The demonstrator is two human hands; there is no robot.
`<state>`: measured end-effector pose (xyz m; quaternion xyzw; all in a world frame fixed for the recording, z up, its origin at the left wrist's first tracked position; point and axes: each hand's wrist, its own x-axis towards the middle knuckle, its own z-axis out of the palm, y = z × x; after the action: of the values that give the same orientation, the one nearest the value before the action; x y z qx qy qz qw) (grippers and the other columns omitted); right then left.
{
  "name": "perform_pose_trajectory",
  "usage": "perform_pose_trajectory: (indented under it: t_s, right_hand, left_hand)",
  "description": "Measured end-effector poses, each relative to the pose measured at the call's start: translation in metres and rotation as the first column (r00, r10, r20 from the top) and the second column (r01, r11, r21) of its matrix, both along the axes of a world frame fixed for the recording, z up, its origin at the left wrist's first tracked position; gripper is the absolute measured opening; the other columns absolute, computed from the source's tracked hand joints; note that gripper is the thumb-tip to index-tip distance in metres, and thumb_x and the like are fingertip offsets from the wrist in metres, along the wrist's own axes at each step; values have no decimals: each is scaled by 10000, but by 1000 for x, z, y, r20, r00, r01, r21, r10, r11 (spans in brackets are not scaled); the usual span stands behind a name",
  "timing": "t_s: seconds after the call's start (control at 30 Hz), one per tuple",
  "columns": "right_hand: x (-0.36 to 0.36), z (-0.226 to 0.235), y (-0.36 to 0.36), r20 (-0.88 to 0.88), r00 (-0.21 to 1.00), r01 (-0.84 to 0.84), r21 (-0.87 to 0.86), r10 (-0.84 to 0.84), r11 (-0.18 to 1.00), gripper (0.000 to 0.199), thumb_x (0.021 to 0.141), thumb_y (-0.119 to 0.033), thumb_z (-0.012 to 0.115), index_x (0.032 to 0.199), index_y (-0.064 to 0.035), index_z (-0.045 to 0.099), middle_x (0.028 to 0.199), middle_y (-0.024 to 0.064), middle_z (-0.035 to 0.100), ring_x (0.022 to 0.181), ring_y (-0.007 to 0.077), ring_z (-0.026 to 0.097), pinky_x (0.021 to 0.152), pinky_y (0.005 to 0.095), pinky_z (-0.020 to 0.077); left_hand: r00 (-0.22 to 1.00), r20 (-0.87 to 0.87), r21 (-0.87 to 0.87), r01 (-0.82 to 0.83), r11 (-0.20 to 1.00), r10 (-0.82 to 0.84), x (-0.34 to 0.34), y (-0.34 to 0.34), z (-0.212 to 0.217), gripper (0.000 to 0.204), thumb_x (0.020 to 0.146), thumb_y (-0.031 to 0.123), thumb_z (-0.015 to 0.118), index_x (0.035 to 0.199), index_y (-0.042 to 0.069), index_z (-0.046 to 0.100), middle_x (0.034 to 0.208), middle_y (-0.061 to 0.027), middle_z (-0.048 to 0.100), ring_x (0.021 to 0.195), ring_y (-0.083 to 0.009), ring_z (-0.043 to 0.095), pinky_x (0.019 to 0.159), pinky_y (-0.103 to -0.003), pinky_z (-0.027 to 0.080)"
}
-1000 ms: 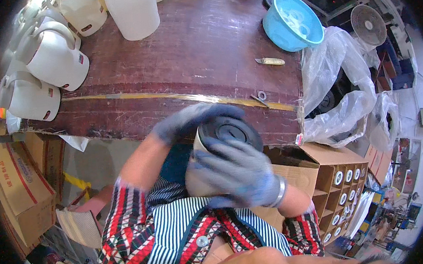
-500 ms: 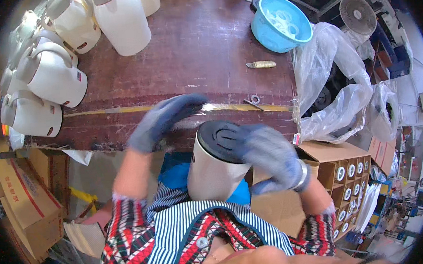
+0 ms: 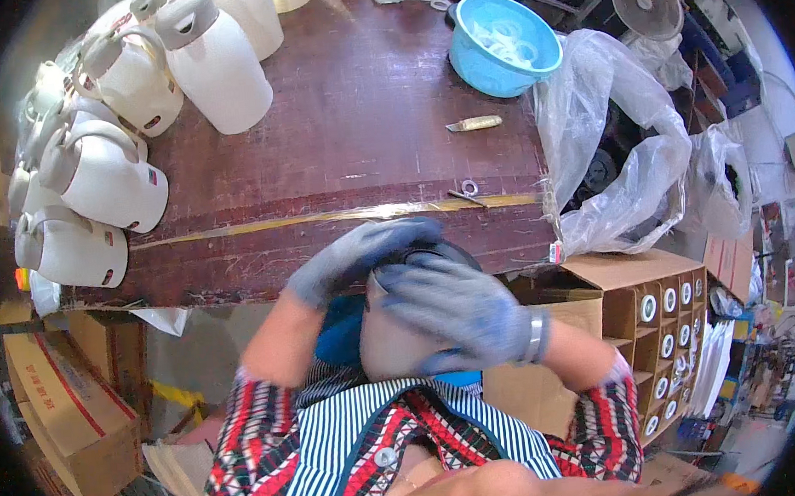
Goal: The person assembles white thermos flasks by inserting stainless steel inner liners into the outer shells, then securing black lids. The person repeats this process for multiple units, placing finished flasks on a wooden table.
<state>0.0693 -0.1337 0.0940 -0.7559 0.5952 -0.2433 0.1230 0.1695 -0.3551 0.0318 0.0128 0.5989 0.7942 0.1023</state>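
Note:
A pale jug body (image 3: 395, 345) stands in front of my apron, its black round end (image 3: 458, 255) turned upward and mostly covered by my gloves. My left hand (image 3: 370, 250), in a grey-blue glove, lies along the far side of that end with its fingers stretched out. Across the near side and top rests my right hand (image 3: 462, 308), gloved alike, fingers extended to the left and slightly blurred. Both hands touch the jug body. Blue material (image 3: 339, 335) shows beside it, at my lap.
White handled jugs (image 3: 116, 175) crowd the table's left side. On the brown table (image 3: 335, 151) lie a knife (image 3: 475, 124) and a small metal ring (image 3: 470, 188). A blue basin (image 3: 496, 75) holds white rings. Right are plastic bags (image 3: 631, 222) and a divided carton (image 3: 642, 323); boxes (image 3: 78, 418) stand left.
My left hand has come down from above the table edge onto the jug's black end. My right hand has swept left across it. The view has shifted slightly.

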Motion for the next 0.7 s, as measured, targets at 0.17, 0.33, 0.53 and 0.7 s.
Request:
perform_pose_trajectory:
  t_s: [0.17, 0.33, 0.53, 0.7]
  right_hand:
    - [-30, 10, 18, -139, 984, 108, -43, -113, 993, 691, 862, -500, 657, 1382, -50, 592, 1508, 204, 533, 1420, 352, 488, 1217, 510, 325]
    - [13, -1, -23, -78, 992, -102, -66, 96, 993, 783, 840, -554, 693, 1423, -43, 573, 1481, 165, 563, 1360, 374, 541, 1187, 543, 353]
    - [-34, 2, 14, 10, 998, 67, -50, -67, 996, 775, 888, -551, 636, 1456, -31, 543, 1502, 187, 533, 1402, 368, 497, 1199, 539, 331]
    - [-7, 9, -23, -7, 994, -110, 8, 110, 994, 801, 912, -585, 584, 1498, -44, 501, 1579, 172, 456, 1466, 362, 431, 1213, 554, 295]
  left_hand:
    - [958, 253, 543, -258, 799, 137, 17, -32, -34, 484, 1100, 200, 346, 1497, -46, 471, 1536, -165, 513, 1441, -269, 458, 1234, -411, 333]
    - [999, -7, 112, -45, 993, 46, -9, -4, -18, 448, 1040, 144, 466, 1447, -32, 537, 1454, -182, 575, 1341, -266, 552, 1184, -402, 416]
    - [976, 105, 236, -211, 949, 191, 12, -20, -37, 389, 1033, 135, 492, 1363, -31, 615, 1406, -171, 624, 1279, -261, 613, 1169, -397, 443]
    - [987, -157, -263, -76, 962, 35, -12, -9, -14, 404, 1010, 121, 502, 1378, 5, 620, 1373, -170, 643, 1232, -253, 629, 1100, -382, 493]
